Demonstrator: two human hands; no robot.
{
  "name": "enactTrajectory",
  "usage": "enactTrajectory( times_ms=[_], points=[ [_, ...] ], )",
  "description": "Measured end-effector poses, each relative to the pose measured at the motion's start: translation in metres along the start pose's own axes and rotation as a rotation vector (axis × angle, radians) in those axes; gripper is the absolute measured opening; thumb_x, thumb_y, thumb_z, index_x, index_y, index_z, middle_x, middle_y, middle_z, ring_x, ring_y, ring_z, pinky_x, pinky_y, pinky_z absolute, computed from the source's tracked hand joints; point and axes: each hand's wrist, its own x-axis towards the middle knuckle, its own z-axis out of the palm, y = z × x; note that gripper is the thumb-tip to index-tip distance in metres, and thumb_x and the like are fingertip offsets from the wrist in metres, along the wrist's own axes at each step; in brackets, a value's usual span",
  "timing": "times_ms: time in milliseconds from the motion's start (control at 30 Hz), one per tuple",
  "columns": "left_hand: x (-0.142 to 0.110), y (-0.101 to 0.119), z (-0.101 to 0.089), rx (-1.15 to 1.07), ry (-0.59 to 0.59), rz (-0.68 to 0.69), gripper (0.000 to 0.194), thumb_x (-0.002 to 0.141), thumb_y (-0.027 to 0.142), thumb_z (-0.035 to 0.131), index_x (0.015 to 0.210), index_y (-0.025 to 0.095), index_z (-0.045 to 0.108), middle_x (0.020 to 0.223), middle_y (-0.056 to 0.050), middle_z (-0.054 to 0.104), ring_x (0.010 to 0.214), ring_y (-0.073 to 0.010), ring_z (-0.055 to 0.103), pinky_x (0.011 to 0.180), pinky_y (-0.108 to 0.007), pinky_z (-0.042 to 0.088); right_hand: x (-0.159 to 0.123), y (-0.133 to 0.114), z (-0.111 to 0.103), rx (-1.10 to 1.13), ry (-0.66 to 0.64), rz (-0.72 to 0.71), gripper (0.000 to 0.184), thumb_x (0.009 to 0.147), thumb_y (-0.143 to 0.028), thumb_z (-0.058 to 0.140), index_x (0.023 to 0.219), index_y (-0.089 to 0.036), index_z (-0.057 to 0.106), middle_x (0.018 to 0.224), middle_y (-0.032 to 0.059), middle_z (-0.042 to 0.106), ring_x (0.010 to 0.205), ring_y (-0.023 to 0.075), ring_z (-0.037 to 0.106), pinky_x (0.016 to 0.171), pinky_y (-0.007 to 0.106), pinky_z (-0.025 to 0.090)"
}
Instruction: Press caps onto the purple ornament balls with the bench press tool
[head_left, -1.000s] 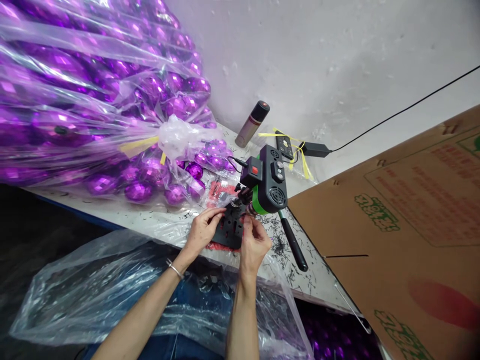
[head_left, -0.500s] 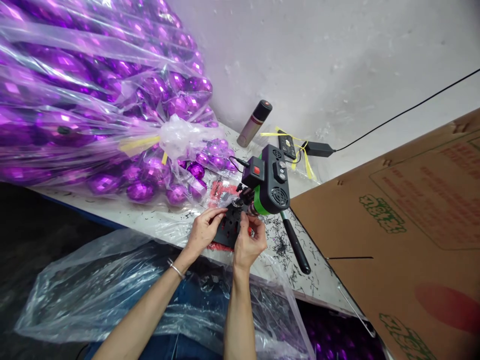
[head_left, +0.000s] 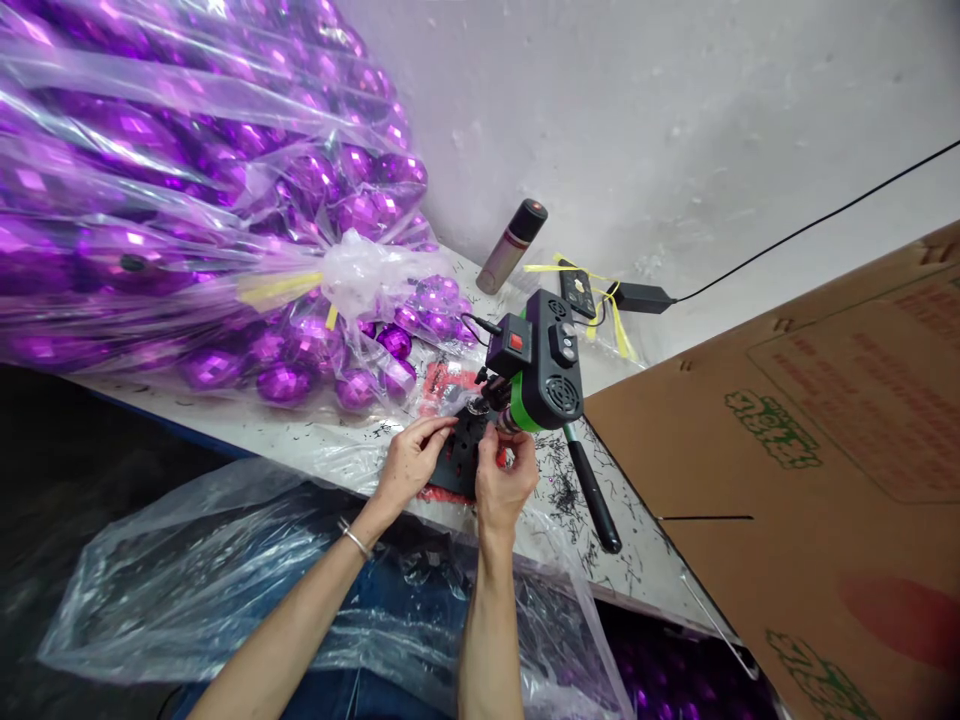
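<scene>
A small black-and-green bench drill press (head_left: pixel 555 365) with a red switch stands on the worktable. My left hand (head_left: pixel 409 460) is at the left edge of its slotted black base plate (head_left: pixel 459 462), thumb and fingertips pressed together. On the other side, below the motor head, my right hand (head_left: pixel 506 478) is closed in a pinch close to the drill's lower end. Whatever either hand may hold is hidden or too small to make out. The black feed handle (head_left: pixel 594 497) slants down to the right of my right hand.
Clear bags of shiny purple balls (head_left: pixel 285 382) fill the left. A spray can (head_left: pixel 513 247) and a power adapter (head_left: pixel 641 297) stand near the wall. A large cardboard box (head_left: pixel 847 430) borders the right. Black shavings (head_left: pixel 566 490) litter the table (head_left: pixel 300 432). Plastic sheeting (head_left: pixel 187 560) covers my lap.
My right hand shifted slightly left over the base plate, then back right beside the drill. My left hand has stayed at the plate's left edge. The whole view has drifted slightly.
</scene>
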Motion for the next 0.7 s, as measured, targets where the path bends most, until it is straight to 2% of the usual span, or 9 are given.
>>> enactTrajectory(
  times_ms=[200,400,567,700],
  points=[
    [0.000,0.001,0.000,0.018,0.000,0.001,0.023,0.091,0.027,0.061,0.101,0.022,0.081,0.104,-0.006,0.081,0.098,-0.0218,0.076,0.089,-0.033,0.059,0.006,0.006,-0.004,-0.020,-0.052,-0.018,0.030,0.085,-0.051,0.062,0.079,-0.021,0.058,0.069,-0.0015,0.063,0.066,0.0141,0.058,0.065,0.027,0.045],
    [0.001,0.002,-0.001,0.042,-0.010,-0.009,0.023,0.091,0.028,0.061,0.100,0.023,0.081,0.103,-0.006,0.081,0.096,-0.0215,0.076,0.087,-0.033,0.059,0.014,0.008,-0.008,0.047,-0.196,0.034,0.027,0.084,-0.046,0.064,0.091,-0.019,0.065,0.083,0.0039,0.071,0.075,0.0173,0.063,0.070,0.030,0.046],
    [0.002,0.003,-0.001,0.061,-0.004,-0.020,0.023,0.090,0.028,0.061,0.100,0.023,0.081,0.103,-0.005,0.081,0.096,-0.0216,0.076,0.087,-0.033,0.059,0.016,0.003,-0.013,0.117,-0.277,0.021,0.021,0.085,-0.041,0.063,0.079,-0.021,0.060,0.075,-0.0012,0.064,0.073,0.0147,0.059,0.073,0.030,0.047],
    [0.002,0.002,-0.001,0.073,0.002,-0.009,0.023,0.091,0.029,0.061,0.100,0.022,0.081,0.102,-0.006,0.081,0.096,-0.0215,0.076,0.087,-0.033,0.059,0.006,0.001,-0.019,0.207,-0.226,0.071,0.025,0.088,-0.043,0.063,0.077,-0.022,0.056,0.081,-0.0007,0.066,0.080,0.0147,0.062,0.080,0.030,0.049]
  ],
)
